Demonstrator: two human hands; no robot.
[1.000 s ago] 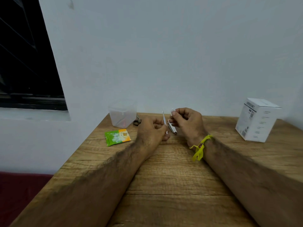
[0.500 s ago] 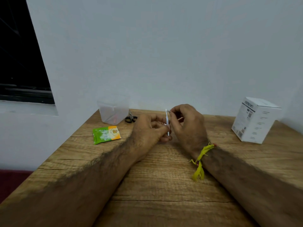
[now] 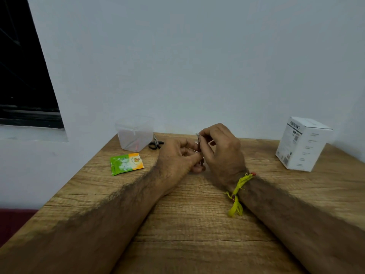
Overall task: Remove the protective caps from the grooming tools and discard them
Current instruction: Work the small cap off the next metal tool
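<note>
Pinching slim tool [image 3: 199, 144] | left hand [image 3: 178, 158], right hand [image 3: 221, 153] | mid-table [image 3: 197, 224]

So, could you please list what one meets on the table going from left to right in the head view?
Green and orange sachet → clear plastic container → small black scissors → left hand → right hand → white box.

Both hands meet over the wooden surface [image 3: 187, 224]: left hand [image 3: 177, 159] and right hand [image 3: 221, 153] each pinch a thin metal grooming tool [image 3: 199, 144], held upright. Clear plastic tub [image 3: 135, 133], small scissors [image 3: 156, 143], green-orange sachet [image 3: 126, 164] left, white box [image 3: 302, 144] right.
</note>
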